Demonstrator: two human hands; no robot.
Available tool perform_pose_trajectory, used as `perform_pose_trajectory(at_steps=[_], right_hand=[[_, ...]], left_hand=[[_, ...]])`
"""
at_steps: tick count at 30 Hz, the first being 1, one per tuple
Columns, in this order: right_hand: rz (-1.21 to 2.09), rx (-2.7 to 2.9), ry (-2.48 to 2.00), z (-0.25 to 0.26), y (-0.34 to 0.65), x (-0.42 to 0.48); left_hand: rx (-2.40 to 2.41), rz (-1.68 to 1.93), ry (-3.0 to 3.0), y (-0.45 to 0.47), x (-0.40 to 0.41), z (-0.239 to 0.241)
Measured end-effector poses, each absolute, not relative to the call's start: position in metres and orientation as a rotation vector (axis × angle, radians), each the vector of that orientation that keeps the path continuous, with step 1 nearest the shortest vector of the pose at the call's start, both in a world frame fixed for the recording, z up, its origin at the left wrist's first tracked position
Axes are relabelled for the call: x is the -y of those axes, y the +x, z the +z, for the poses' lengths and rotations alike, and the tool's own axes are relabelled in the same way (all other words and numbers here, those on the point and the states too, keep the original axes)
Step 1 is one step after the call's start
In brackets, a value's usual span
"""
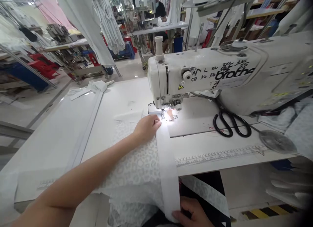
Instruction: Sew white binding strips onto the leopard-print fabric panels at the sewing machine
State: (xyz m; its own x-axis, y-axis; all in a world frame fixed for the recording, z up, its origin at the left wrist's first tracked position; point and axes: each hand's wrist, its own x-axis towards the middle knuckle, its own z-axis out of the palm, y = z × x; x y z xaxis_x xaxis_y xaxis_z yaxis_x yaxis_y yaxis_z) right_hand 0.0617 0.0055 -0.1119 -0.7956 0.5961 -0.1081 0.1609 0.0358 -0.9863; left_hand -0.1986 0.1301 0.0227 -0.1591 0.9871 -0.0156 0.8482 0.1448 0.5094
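My left hand (146,126) lies on white patterned fabric (137,162) just left of the presser foot (162,114) of a white sewing machine (220,74), fingers curled down and pressing the cloth. A plain white strip (167,162) runs from the needle toward me over the table edge. My right hand (192,214) is below the table edge at the bottom, fingers pinching the lower end of that strip.
Black scissors (230,121) lie on the machine bed to the right. A ruler strip (220,155) runs along the table's front edge. White fabric pieces (97,87) lie at the far left of the table (61,135). Another person sits at a machine (158,12) farther back.
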Motion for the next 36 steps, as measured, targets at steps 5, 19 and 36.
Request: perform_pose_trajectory(at_steps=[5,19,36], right_hand=[[1.895,1.95,-0.828,-0.119,0.058,-0.008],[1.824,1.985,-0.826,-0.13,0.051,-0.012],[1.724,2.065,-0.774,-0.131,0.049,-0.016]], left_hand=[[-2.127,0.591,1.659,-0.2,-0.137,0.022],[-2.108,0.68,1.58,-0.199,-0.14,0.022],[-2.197,0.601,2.187,-0.196,-0.135,0.011]])
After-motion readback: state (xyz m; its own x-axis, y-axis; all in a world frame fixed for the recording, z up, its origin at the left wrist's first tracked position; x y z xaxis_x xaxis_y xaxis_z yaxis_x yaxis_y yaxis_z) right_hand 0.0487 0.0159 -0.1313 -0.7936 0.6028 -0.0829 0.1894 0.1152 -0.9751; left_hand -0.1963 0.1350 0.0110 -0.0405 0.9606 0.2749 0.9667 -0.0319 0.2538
